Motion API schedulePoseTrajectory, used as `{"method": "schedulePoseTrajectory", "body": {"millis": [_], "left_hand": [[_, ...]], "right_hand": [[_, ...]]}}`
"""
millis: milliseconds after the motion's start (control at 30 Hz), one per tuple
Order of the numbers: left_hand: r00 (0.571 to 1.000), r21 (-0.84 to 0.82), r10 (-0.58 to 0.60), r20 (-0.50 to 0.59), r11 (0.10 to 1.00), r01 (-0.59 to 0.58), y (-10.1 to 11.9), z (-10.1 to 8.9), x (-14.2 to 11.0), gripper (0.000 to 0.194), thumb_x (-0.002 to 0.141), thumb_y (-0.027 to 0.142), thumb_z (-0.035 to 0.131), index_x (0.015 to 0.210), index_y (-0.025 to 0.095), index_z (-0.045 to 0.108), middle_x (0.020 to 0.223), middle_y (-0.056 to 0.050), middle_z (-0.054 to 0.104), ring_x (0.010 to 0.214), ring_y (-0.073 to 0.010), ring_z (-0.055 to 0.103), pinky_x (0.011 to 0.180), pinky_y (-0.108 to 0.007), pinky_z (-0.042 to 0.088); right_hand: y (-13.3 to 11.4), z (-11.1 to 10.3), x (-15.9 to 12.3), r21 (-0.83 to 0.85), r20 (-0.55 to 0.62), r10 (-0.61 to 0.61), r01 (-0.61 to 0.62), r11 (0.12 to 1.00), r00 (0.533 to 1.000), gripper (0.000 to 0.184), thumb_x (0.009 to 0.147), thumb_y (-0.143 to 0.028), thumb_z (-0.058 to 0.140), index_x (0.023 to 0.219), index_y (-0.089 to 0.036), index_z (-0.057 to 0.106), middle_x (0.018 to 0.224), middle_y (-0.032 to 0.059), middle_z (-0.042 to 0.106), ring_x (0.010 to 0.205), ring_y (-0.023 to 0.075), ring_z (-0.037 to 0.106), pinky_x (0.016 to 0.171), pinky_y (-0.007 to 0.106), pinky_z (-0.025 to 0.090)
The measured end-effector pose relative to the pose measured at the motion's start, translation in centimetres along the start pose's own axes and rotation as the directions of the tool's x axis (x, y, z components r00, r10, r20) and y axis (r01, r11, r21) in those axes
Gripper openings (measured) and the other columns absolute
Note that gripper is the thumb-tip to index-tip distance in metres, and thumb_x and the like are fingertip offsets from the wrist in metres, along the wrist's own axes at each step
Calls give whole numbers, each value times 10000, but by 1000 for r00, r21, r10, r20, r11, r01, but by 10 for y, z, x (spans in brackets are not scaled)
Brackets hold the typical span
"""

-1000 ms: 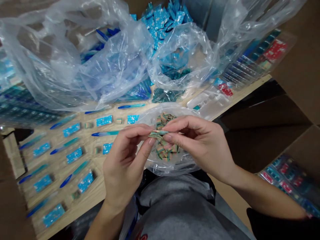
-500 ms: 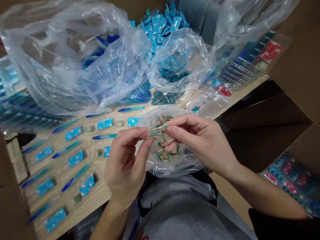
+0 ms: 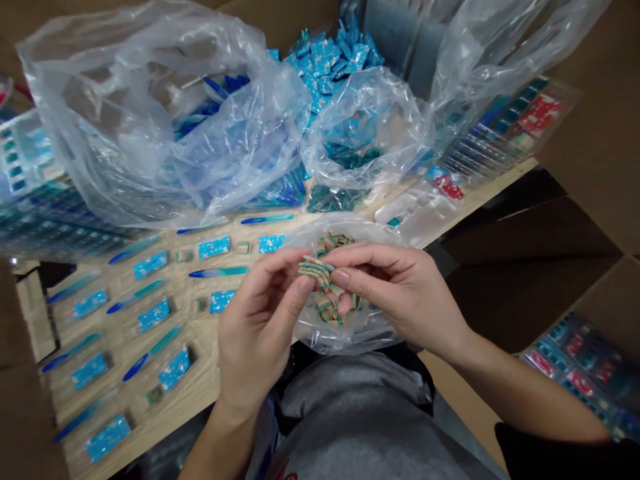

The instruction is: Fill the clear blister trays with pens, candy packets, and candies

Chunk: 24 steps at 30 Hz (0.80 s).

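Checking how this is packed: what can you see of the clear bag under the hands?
The thin, crinkled clear plastic bag lies open at the edge of the wooden table, above the person's grey lap. It holds a loose heap of small green-and-pink striped pieces. The left hand and right hand are over its mouth.

Left hand (image 3: 257, 330) low at 7 o'clock from the meeting point of both hands, palm turned inward, thumb and fingers curled into a pinch. Right hand (image 3: 397, 297) at 3 o'clock, palm down, fingers bent, fingertips (image 3: 340, 275) just beside the left thumb. Left forearm (image 3: 220, 447) rising from the bottom edge at 7 o'clock. Right forearm (image 3: 520, 393) reaching in from 4 o'clock, wrist slightly bent, dark sleeve (image 3: 545, 450) at its far end.
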State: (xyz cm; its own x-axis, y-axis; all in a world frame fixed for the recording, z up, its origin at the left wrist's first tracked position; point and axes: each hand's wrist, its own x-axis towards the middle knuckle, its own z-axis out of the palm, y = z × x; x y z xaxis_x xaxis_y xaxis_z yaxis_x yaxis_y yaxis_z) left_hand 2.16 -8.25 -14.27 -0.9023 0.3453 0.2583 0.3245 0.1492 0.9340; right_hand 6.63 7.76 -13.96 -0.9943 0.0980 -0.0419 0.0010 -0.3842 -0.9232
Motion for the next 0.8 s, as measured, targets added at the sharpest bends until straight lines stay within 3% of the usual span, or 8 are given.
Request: {"method": "schedulePoseTrajectory", "body": {"millis": [133, 233, 333, 567, 700, 800], "left_hand": [[998, -50, 65, 26, 997, -63, -3, -3, 1, 145, 899, 182, 681, 1018, 260, 706, 955, 14, 689, 931, -102, 669, 847, -180, 567], [996, -58, 66, 62, 996, -63, 0, -6, 1, 182, 898, 146, 669, 1032, 264, 702, 962, 18, 687, 967, -90, 657, 890, -157, 547], [991, -17, 41, 128, 999, -39, 2, -7, 1, 220, 884, 112, 675, 1038, 268, 701, 935, 36, 683, 913, -58, 654, 849, -100, 532], [994, 15, 63, 88, 998, -65, -3, -2, 0, 260, 884, 87, 666, 1078, 259, 685, 960, 33, 683, 899, -55, 663, 846, -108, 544], [991, 55, 125, 47, 990, -127, -2, -1, 0, 287, 869, 61, 673, 1082, 254, 677, 976, 29, 685, 910, -65, 671, 846, -133, 564], [989, 59, 147, -11, 987, -146, 0, 2, -1, 253, 866, 59, 676, 1037, 246, 668, 963, 25, 684, 914, -83, 682, 821, -163, 584]], "right_hand": [[-5, -6, -2, -238, 72, -99, 113, 965, 993, 169, 890, -115, 648, 967, -204, 769, 951, 3, 732, 766, 101, 703, 714, 221, 606], [-5, -6, -5, -366, -26, -238, 212, 906, 971, 289, 906, -68, 609, 1107, -242, 723, 1066, -3, 732, 948, 121, 711, 835, 235, 607], [0, -2, -5, -363, -75, -315, 268, 892, 946, 327, 923, -58, 591, 1175, -253, 665, 1159, -5, 714, 1023, 120, 709, 910, 250, 600], [-1, 0, -4, -371, -52, -261, 223, 901, 964, 141, 903, -101, 651, 933, -202, 744, 903, -24, 759, 845, 119, 736, 758, 207, 628], [-3, -5, -8, -395, -21, -232, 205, 895, 973, 260, 910, -82, 616, 1058, -239, 760, 1012, -28, 767, 882, 133, 739, 733, 216, 638], [0, -3, -12, -335, 1, -210, 198, 921, 978, 312, 885, -84, 659, 1130, -261, 738, 1087, -33, 756, 941, 141, 737, 805, 242, 643]]}}
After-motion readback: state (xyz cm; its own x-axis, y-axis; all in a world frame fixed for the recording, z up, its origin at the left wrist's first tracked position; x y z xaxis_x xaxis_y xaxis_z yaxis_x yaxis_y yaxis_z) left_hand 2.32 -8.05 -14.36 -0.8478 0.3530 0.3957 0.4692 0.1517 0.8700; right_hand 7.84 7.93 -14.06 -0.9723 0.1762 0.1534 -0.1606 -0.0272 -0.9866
